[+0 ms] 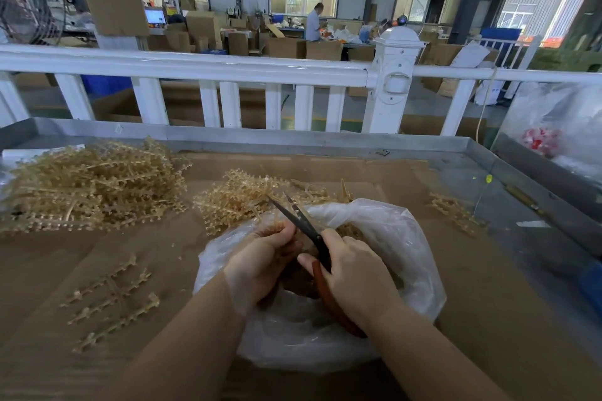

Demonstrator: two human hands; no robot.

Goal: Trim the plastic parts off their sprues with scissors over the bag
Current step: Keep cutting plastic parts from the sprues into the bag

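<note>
**Scissors angled up and away over the open bag**

My scissors (304,225) run on a long slant, red handles low and near me, dark blades pointing up and to the far left with their tips slightly apart. My right hand (355,273) grips the handles, fingers curled round them, wrist coming in from the lower right. My left hand (260,260) sits just beside it on the left, fingers curled and pinching a sprue (281,252) close against the blades; how much of it I hold is hidden by my fingers. Both hands hover over the mouth of the clear plastic bag (407,257), which lies on the brown cardboard-covered table (49,270). A big pile of sprues (91,185) lies to the far left, a smaller pile (241,198) just beyond the bag, and one sprue lies flat (110,299) near my left forearm
</note>
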